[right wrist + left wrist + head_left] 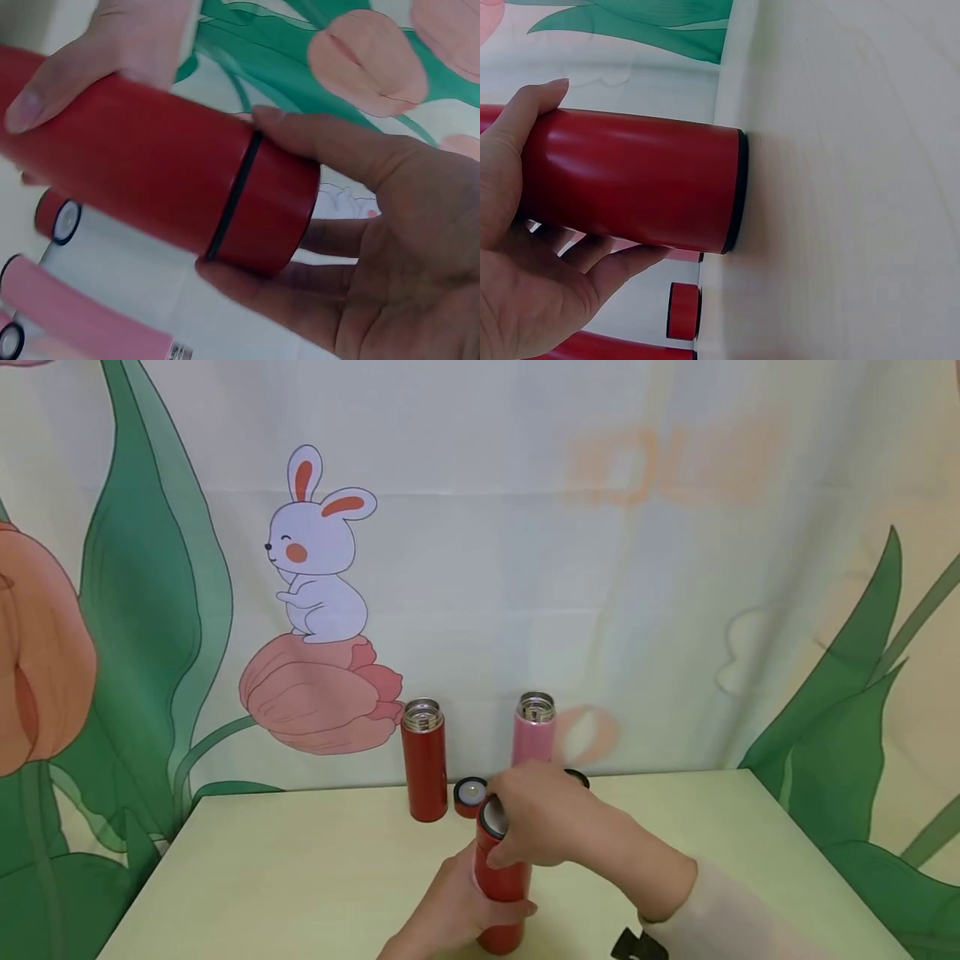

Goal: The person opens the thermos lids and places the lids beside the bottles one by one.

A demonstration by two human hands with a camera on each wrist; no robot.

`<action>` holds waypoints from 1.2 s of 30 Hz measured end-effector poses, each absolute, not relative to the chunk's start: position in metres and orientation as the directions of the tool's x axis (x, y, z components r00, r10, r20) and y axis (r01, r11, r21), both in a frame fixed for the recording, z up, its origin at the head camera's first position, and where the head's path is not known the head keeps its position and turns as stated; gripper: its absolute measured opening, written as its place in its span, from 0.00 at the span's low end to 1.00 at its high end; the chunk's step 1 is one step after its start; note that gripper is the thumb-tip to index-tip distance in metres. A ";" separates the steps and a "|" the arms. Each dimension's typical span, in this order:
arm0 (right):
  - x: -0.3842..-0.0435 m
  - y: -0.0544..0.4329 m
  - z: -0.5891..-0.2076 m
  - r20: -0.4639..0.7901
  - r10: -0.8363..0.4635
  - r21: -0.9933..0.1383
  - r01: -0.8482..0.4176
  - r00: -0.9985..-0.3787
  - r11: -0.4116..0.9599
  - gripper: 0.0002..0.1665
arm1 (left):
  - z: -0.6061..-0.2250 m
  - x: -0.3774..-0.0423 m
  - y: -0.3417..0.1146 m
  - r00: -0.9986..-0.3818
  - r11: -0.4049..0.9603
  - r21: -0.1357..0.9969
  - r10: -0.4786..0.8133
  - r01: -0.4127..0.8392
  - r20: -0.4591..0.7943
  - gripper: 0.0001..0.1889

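Near the front of the table stands a red thermos bottle (pixel 502 881), upright, with its base at or close to the tabletop. My left hand (pixel 457 902) grips its body, fingers wrapped round one side and thumb on the other (pixel 544 292). From above, my right hand (pixel 543 818) holds the red lid (pixel 274 206) between thumb and fingers. The lid sits on the bottle's top, a dark ring showing at the join. Whether it is screwed tight I cannot tell.
Behind, a lidless red thermos (pixel 426 768) and a lidless pink thermos (pixel 533 739) stand by the table's back edge. A loose red lid (pixel 471 797) lies between them; another lid (pixel 579 778) is partly hidden by my right hand. A printed curtain (pixel 480 568) hangs behind the table (pixel 300 868).
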State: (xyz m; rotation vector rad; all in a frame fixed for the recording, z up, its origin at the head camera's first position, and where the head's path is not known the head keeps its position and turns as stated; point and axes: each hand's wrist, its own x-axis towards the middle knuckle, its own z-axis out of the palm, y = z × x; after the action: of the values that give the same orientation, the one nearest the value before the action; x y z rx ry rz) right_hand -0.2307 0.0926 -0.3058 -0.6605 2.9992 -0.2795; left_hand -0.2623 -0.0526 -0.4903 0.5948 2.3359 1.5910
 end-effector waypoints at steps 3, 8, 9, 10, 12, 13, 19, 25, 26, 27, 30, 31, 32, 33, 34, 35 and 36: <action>-0.233 0.094 -0.305 -0.031 -0.435 -0.186 -0.422 -0.900 0.887 0.19 | -0.489 -0.263 -0.052 -0.884 0.323 0.933 0.467 0.160 -0.010 0.38; -0.236 0.096 -0.304 -0.056 -0.481 -0.179 -0.465 -0.875 0.867 0.21 | -0.487 -0.262 -0.053 -0.881 0.330 0.930 0.472 0.161 -0.015 0.38; -0.237 0.096 -0.304 -0.063 -0.493 -0.180 -0.476 -0.868 0.861 0.24 | -0.488 -0.262 -0.054 -0.881 0.330 0.929 0.473 0.166 -0.011 0.37; -0.237 0.097 -0.304 -0.070 -0.504 -0.183 -0.485 -0.861 0.855 0.26 | -0.488 -0.261 -0.055 -0.881 0.329 0.929 0.474 0.168 -0.009 0.37; -0.239 0.100 -0.304 -0.083 -0.522 -0.194 -0.500 -0.849 0.844 0.32 | -0.488 -0.261 -0.055 -0.881 0.332 0.927 0.474 0.176 -0.002 0.36; -0.240 0.102 -0.304 -0.090 -0.532 -0.198 -0.509 -0.842 0.838 0.34 | -0.488 -0.260 -0.055 -0.879 0.332 0.927 0.476 0.176 -0.004 0.36; -0.247 0.110 -0.302 -0.122 -0.603 -0.206 -0.574 -0.789 0.793 0.38 | -0.489 -0.262 -0.054 -0.878 0.342 0.924 0.479 0.173 -0.013 0.35; -0.251 0.116 -0.302 -0.147 -0.655 -0.279 -0.604 -0.741 0.746 0.40 | -0.489 -0.262 -0.054 -0.866 0.318 0.932 0.499 0.171 -0.012 0.34; -0.252 0.117 -0.303 -0.146 -0.663 -0.290 -0.609 -0.734 0.739 0.40 | -0.489 -0.261 -0.054 -0.865 0.317 0.933 0.501 0.170 -0.012 0.34; -0.252 0.118 -0.303 -0.144 -0.670 -0.299 -0.614 -0.728 0.731 0.40 | -0.488 -0.261 -0.055 -0.865 0.318 0.933 0.501 0.169 -0.014 0.34; -0.252 0.118 -0.303 -0.137 -0.693 -0.298 -0.638 -0.708 0.710 0.40 | -0.487 -0.260 -0.056 -0.868 0.325 0.931 0.496 0.168 -0.016 0.34; -0.252 0.118 -0.303 -0.136 -0.699 -0.294 -0.645 -0.702 0.705 0.40 | -0.487 -0.260 -0.056 -0.869 0.325 0.931 0.494 0.166 -0.018 0.34; -0.252 0.118 -0.303 -0.135 -0.705 -0.287 -0.653 -0.697 0.701 0.40 | -0.487 -0.260 -0.057 -0.870 0.325 0.931 0.492 0.166 -0.017 0.34; -0.252 0.117 -0.303 -0.134 -0.710 -0.283 -0.660 -0.692 0.696 0.40 | -0.487 -0.260 -0.057 -0.871 0.325 0.931 0.491 0.166 -0.016 0.34; -0.253 0.117 -0.304 -0.133 -0.714 -0.278 -0.665 -0.688 0.693 0.40 | -0.488 -0.260 -0.058 -0.871 0.326 0.931 0.491 0.166 -0.017 0.34; -0.253 0.117 -0.304 -0.134 -0.717 -0.277 -0.669 -0.684 0.690 0.40 | -0.488 -0.260 -0.058 -0.872 0.327 0.930 0.489 0.167 -0.016 0.34; -0.254 0.117 -0.304 -0.136 -0.719 -0.277 -0.671 -0.681 0.688 0.40 | -0.488 -0.260 -0.058 -0.873 0.326 0.931 0.488 0.167 -0.014 0.34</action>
State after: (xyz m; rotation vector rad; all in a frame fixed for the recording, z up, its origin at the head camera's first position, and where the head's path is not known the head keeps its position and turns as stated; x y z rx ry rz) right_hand -0.2539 0.1172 -0.3037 -1.1162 2.6655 -0.3010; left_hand -0.2602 -0.0584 -0.4880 0.5876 2.3037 1.5631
